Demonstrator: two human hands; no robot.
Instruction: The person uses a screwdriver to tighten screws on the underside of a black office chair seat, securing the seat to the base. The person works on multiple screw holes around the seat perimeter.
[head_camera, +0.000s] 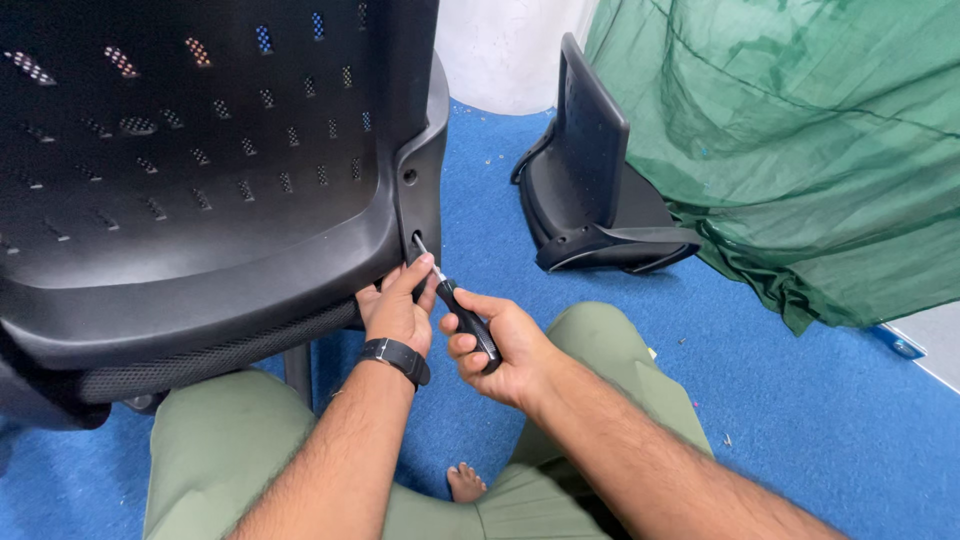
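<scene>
A black plastic chair back (200, 170) with perforated slots fills the upper left. My right hand (500, 350) grips the black handle of a screwdriver (462, 318), whose metal shaft enters a lower hole on the chair's right edge (417, 238). My left hand (398, 305), with a black wristband, rests against the chair's lower edge, fingertips steadying the shaft near the hole. A second hole sits just above it on the same edge.
Another black chair part (590, 190) lies on the blue carpet (800, 400) behind. A green net-like cloth (800, 150) covers the upper right. My legs in olive trousers and a bare foot (465, 483) are below.
</scene>
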